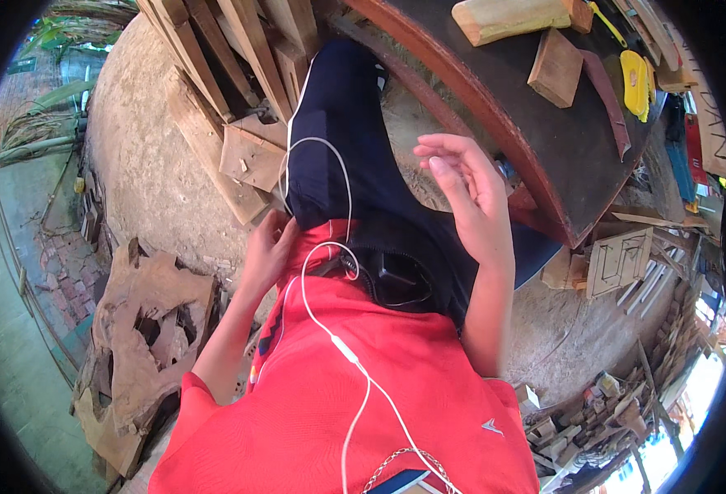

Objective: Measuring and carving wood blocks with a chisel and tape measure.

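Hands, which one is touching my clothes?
Your left hand, at the side edge of the red shirt near your waist. The right hand is raised in the air beside the dark table, apart from the shirt.

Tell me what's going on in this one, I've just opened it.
The left hand is at the person's left hip, touching the edge of the red shirt over the dark trousers; whether it grips the cloth is unclear. The right hand is raised beside the dark table, fingers loosely bent, apparently holding nothing. On the table lie a wooden block and a yellow tool.
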`<action>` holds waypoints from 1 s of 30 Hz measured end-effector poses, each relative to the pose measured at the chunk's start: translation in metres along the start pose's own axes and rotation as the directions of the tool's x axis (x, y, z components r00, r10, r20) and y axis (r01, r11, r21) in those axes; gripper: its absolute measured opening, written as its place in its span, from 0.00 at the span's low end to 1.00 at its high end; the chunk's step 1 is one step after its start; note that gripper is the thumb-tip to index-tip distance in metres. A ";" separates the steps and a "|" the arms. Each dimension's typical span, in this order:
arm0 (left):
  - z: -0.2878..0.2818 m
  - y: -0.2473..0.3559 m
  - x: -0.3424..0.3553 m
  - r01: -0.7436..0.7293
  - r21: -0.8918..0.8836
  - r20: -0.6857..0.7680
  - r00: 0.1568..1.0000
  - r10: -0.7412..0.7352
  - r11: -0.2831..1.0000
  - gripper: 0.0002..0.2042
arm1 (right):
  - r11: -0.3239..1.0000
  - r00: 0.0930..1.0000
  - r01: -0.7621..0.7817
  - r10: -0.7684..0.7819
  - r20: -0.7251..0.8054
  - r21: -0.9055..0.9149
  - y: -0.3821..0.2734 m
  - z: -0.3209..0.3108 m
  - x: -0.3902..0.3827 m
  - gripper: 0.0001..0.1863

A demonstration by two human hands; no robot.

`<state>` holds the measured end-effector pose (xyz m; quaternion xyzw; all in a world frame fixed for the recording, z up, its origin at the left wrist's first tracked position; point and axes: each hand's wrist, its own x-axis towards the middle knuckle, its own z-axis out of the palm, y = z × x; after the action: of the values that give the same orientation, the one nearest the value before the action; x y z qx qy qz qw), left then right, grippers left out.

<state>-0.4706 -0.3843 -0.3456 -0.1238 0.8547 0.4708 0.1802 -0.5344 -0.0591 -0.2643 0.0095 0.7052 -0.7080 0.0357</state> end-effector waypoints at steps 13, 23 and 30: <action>0.005 0.098 0.016 -0.426 0.459 0.325 0.897 0.299 0.780 0.17 | 0.995 0.994 0.084 -0.080 0.078 -0.061 0.000 0.016 -0.004 0.14; 0.011 0.098 0.028 -0.445 0.606 0.457 0.873 0.170 0.659 0.18 | 0.985 0.995 0.102 -0.101 0.016 -0.138 -0.007 0.013 -0.020 0.13; -0.064 0.033 0.014 -0.129 0.558 0.062 0.992 0.114 0.820 0.16 | 0.992 0.998 0.061 -0.064 -0.029 -0.112 -0.001 0.001 -0.020 0.14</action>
<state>-0.5084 -0.4215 -0.2948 -0.0048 0.9589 0.2115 0.1892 -0.5141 -0.0596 -0.2619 -0.0032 0.7441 -0.6681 0.0027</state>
